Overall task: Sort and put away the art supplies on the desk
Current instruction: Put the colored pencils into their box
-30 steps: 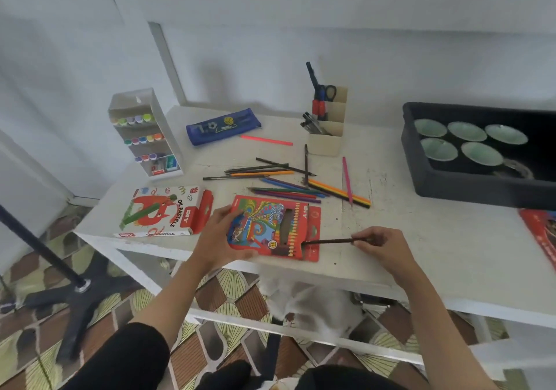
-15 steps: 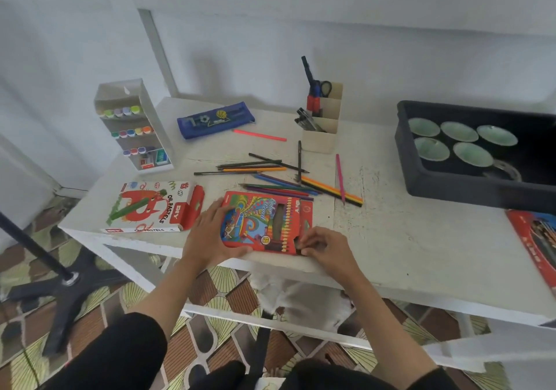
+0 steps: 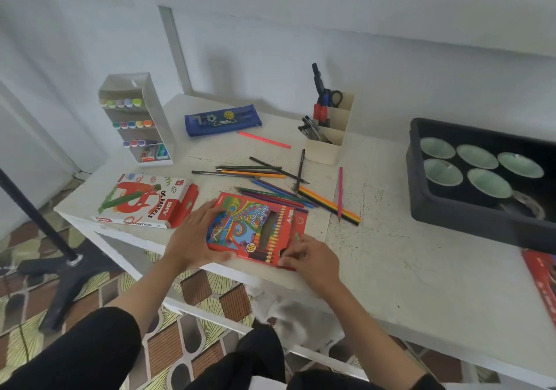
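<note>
A red coloured pencil box (image 3: 255, 227) lies flat at the desk's near edge. My left hand (image 3: 192, 239) holds its left side, fingers spread over the cover and thumb along the lower edge. My right hand (image 3: 310, 257) has curled fingers pinching the box's lower right end, where the flap is. Behind the box, several loose coloured pencils (image 3: 270, 192) lie scattered, with a pink pencil (image 3: 340, 192) to their right and a coral one (image 3: 264, 139) farther back. An oil pastels box (image 3: 144, 200) lies to the left with its flap open.
A white marker rack (image 3: 135, 118) stands back left, beside a blue pencil case (image 3: 222, 118). A beige organiser (image 3: 328, 145) holds scissors and pens. A black tray (image 3: 451, 218) with green bowls fills the right side, with a red book (image 3: 541, 278) in front of it. A black stand base (image 3: 60, 272) is on the floor.
My right hand slid the dark pencil leftward into the box's end; the pencil no longer sticks out. My left hand stayed on the box.
</note>
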Tool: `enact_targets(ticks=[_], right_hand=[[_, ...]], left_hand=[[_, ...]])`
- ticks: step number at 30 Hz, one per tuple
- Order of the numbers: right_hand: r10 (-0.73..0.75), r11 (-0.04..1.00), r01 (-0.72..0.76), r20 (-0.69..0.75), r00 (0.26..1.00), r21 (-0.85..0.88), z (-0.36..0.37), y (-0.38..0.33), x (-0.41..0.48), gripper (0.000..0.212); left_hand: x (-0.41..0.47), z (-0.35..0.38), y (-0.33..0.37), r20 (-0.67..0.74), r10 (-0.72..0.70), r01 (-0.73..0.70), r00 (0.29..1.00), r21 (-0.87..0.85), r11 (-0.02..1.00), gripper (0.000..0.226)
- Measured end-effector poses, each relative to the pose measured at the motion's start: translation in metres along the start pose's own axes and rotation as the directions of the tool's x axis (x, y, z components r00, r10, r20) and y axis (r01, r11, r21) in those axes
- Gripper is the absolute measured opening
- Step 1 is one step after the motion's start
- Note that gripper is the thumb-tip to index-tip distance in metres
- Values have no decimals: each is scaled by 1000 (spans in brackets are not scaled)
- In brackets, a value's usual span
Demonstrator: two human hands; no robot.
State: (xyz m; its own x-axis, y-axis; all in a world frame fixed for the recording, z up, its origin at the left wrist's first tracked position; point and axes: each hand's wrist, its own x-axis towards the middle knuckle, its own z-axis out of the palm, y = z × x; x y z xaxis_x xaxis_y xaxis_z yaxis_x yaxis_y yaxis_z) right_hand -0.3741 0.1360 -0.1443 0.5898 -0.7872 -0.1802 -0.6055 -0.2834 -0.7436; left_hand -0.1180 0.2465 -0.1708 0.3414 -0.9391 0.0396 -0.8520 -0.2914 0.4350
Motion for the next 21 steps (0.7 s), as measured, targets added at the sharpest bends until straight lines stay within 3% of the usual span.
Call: enact_targets(ticks=[3, 5, 7, 10, 12, 16, 18, 21], right_hand=[[-10, 1000, 11, 71, 997, -6, -7, -1, 1, 5], [-21, 995, 19, 24, 999, 101, -19, 1, 8, 8], [-25, 976, 55, -141, 990, 212, -37, 6, 21, 3], [32, 983, 53, -441, 897, 177, -62, 17, 44, 7], [106, 988, -31, -512, 852, 154, -73, 26, 58, 18], [271, 956, -293, -349, 897, -9, -78, 35, 78, 36], [273, 947, -311, -321, 907, -75, -80, 34, 81, 27], [289, 949, -313, -312, 905, -28, -86, 32, 81, 15]], left_hand=[[0, 0, 1, 5, -6, 6, 1000, 13, 1000, 114], [0, 1, 1, 2, -6, 6, 1000, 15, 1000, 117], [0, 2, 0, 7, 11, -11, 1000, 15, 1000, 118], [-1, 2, -1, 5, 15, -16, 1000, 20, 1000, 116], [-1, 2, 0, -6, 1, -1, 1000, 19, 1000, 114], [-1, 0, 2, 11, 0, 0, 1000, 44, 999, 115], [-1, -1, 3, 19, 2, -3, 1000, 57, 998, 115], [-2, -3, 4, 33, 0, -3, 999, 78, 997, 116]])
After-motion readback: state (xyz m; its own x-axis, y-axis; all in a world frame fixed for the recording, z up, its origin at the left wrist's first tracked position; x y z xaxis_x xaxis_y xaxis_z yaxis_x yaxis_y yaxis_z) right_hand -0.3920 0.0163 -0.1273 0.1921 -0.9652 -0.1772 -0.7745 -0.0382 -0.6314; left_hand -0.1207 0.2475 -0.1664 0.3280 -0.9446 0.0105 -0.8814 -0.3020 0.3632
